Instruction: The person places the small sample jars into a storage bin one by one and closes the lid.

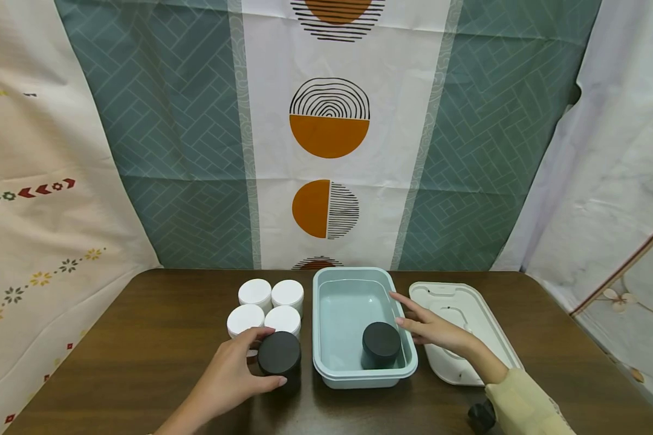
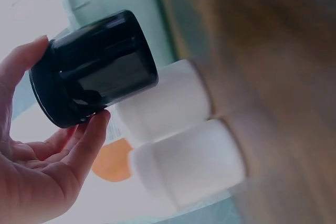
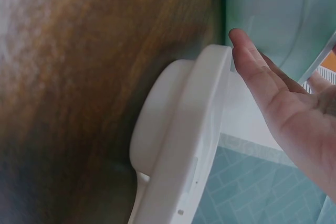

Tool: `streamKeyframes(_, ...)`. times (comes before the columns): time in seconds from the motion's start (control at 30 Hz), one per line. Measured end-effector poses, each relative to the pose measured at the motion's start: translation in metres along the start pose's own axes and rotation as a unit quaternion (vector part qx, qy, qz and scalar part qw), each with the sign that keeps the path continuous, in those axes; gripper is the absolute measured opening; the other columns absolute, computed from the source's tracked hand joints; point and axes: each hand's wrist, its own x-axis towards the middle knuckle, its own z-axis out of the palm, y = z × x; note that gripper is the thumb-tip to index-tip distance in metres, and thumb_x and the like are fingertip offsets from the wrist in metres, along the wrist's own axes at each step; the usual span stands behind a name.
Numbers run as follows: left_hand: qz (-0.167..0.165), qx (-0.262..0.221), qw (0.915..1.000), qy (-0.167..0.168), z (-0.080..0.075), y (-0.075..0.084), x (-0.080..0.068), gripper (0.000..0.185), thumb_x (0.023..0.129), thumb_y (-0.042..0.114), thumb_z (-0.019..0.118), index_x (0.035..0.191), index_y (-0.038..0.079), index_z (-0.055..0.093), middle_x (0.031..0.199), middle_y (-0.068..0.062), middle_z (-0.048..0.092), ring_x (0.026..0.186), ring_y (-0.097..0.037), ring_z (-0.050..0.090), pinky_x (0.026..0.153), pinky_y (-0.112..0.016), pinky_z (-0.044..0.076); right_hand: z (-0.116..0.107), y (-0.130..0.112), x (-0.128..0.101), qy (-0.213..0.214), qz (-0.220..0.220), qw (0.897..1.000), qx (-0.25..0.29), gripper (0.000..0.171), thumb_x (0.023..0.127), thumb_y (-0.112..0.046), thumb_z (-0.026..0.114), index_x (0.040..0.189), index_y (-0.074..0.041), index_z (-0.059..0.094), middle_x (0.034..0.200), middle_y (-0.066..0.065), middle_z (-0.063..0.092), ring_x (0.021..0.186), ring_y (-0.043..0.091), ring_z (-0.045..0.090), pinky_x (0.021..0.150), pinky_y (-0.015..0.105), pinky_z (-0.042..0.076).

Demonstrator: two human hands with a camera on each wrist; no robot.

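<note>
Head view looks down across the table (image 1: 141,338) from the near edge. Wrist views sit close and tilted; the left shares the black jar (image 1: 279,356), the right apparently the lid (image 3: 178,145)

The left hand (image 1: 234,374) reaches forward with fingers and thumb curled in a grip, while the right hand (image 1: 432,326), in a pale yellow sleeve (image 1: 522,402), lies flat with fingers extended

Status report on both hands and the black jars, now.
Left hand grips black jar on table. Right hand open at bin rim. Second black jar in bin. Nothing blocking.
</note>
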Motion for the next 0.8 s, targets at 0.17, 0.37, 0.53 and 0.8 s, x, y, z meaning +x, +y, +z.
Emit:
streamKeyframes(0.17, 0.015, -0.003, 0.9998, 0.011, -0.007, 0.014, 0.005, 0.061, 0.055, 0.019, 0.086, 0.109, 0.008, 0.058, 0.101, 0.001, 0.061, 0.088, -0.013, 0.061, 0.076, -0.022, 0.051, 0.000, 0.000, 0.000, 0.001, 0.002, 1.000, 0.001, 0.063, 0.097, -0.026, 0.042, 0.148, -0.020, 0.005, 0.137, 0.032, 0.028, 0.117, 0.034, 0.045, 0.088, 0.046, 0.045)
streamKeyframes(0.37, 0.027, -0.021, 0.9989, 0.030, -0.009, 0.031, 0.016, 0.061, 0.055, 0.015, 0.086, 0.110, 0.011, 0.058, 0.102, 0.007, 0.060, 0.091, -0.009, 0.058, 0.077, -0.023, 0.051, 0.000, 0.001, 0.000, 0.003, 0.003, 1.000, 0.000, 0.063, 0.097, -0.026, 0.043, 0.148, -0.020, 0.006, 0.138, 0.032, 0.028, 0.117, 0.034, 0.045, 0.088, 0.047, 0.045)
streamKeyframes(0.53, 0.048, -0.038, 0.9976, 0.032, -0.005, 0.041, 0.027, 0.061, 0.056, 0.016, 0.086, 0.111, 0.013, 0.059, 0.100, 0.008, 0.061, 0.089, -0.006, 0.057, 0.077, -0.023, 0.050, 0.000, 0.001, 0.001, 0.004, 0.002, 1.000, 0.000, 0.062, 0.097, -0.025, 0.043, 0.147, -0.020, 0.006, 0.136, 0.032, 0.030, 0.117, 0.035, 0.046, 0.088, 0.048, 0.045)
streamKeyframes(0.8, 0.050, -0.065, 0.9964, 0.018, 0.008, 0.050, 0.046, 0.061, 0.060, 0.022, 0.085, 0.114, 0.009, 0.058, 0.105, 0.001, 0.061, 0.091, -0.011, 0.059, 0.078, -0.020, 0.050, 0.000, 0.000, 0.001, 0.009, 0.008, 1.000, -0.006, 0.062, 0.097, -0.026, 0.044, 0.147, -0.020, 0.008, 0.139, 0.032, 0.026, 0.119, 0.037, 0.043, 0.088, 0.052, 0.043)
